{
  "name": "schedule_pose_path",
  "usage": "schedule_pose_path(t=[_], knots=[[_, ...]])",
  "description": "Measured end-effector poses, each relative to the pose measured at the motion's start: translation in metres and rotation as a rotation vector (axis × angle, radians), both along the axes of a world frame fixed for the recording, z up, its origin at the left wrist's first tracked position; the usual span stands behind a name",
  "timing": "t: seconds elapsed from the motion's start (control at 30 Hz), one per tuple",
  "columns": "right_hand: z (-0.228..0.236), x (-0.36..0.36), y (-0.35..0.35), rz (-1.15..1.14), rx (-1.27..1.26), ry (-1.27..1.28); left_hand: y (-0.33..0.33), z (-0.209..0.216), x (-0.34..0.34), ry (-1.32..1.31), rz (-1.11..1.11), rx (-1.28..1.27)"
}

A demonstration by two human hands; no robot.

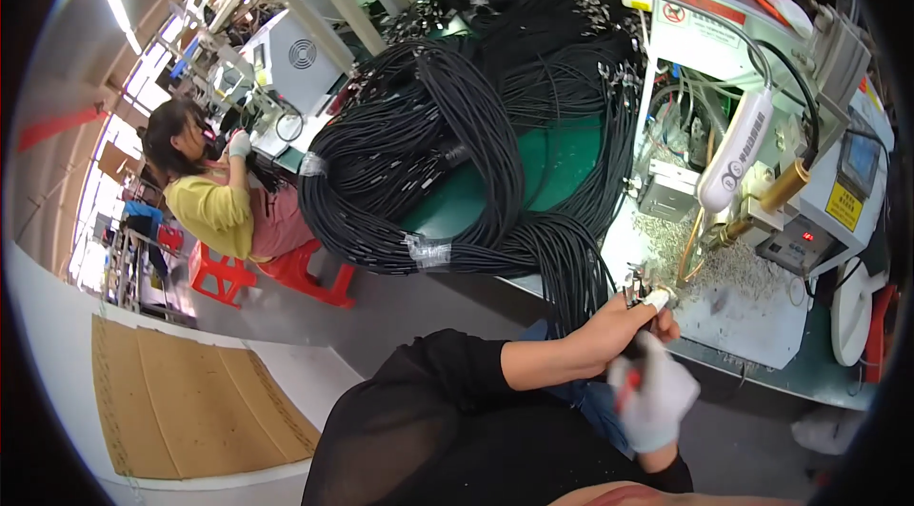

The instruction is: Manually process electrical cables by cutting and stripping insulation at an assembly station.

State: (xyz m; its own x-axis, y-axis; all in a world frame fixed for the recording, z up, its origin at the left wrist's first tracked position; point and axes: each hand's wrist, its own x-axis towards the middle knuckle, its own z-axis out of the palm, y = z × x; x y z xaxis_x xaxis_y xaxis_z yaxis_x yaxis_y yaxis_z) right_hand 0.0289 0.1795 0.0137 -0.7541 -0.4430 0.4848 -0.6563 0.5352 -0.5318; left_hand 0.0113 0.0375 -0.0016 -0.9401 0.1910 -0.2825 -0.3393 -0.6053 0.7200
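Note:
My left hand (pixel 609 330), bare but for a white wrap on the thumb, is closed at the table's front edge. Small metal cable ends (pixel 633 285) stick up beside its fingers, and a bit of black cable shows below them. My right hand (pixel 662 396) wears a white glove and is just below the left, smeared by motion. It is closed around something with a red part (pixel 625 390), whose kind I cannot make out. To the left, a thick bundle of black cables (pixel 566 268) hangs over the table edge.
Coiled black cables (pixel 371 168), taped in places, cover the green table (pixel 562 163). A soldering-like machine (pixel 766 206) with a brass-coloured rod stands at right above a metal plate (pixel 762 339) strewn with scraps. A co-worker (pixel 209 192) sits at left near red stools (pixel 219 276).

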Motion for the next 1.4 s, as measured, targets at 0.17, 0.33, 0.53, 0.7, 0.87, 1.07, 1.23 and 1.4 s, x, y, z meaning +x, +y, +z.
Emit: schedule_pose_path(t=[0.17, 0.33, 0.53, 0.7, 0.87, 1.07, 1.23, 1.4], knots=[[-0.006, -0.002, -0.014, -0.004, 0.047, -0.046, -0.009, 0.005, 0.021, -0.162, 0.047, 0.158], [-0.007, 0.003, -0.009, -0.03, 0.116, 0.023, 0.002, -0.001, 0.024, -0.118, 0.089, 0.118], [-0.005, 0.013, -0.001, 0.033, -0.009, -0.13, 0.001, -0.015, 0.017, 0.075, -0.032, -0.06], [0.014, 0.0, 0.024, -0.251, -0.456, -0.434, -0.008, 0.002, 0.02, 0.053, -0.273, -0.226], [0.018, -0.01, 0.033, -0.091, -0.133, -0.424, -0.011, 0.027, 0.024, 0.38, -0.445, -0.666], [0.002, -0.004, 0.047, -0.047, -0.303, -0.539, -0.002, 0.03, 0.025, 0.367, -0.555, -0.781], [0.028, -0.014, 0.05, 0.022, -0.552, -0.879, 0.004, 0.033, 0.019, 0.351, -0.307, -0.505], [0.033, -0.027, 0.054, 0.027, -0.526, -0.883, -0.008, 0.031, 0.009, 0.054, -0.451, -0.192]])
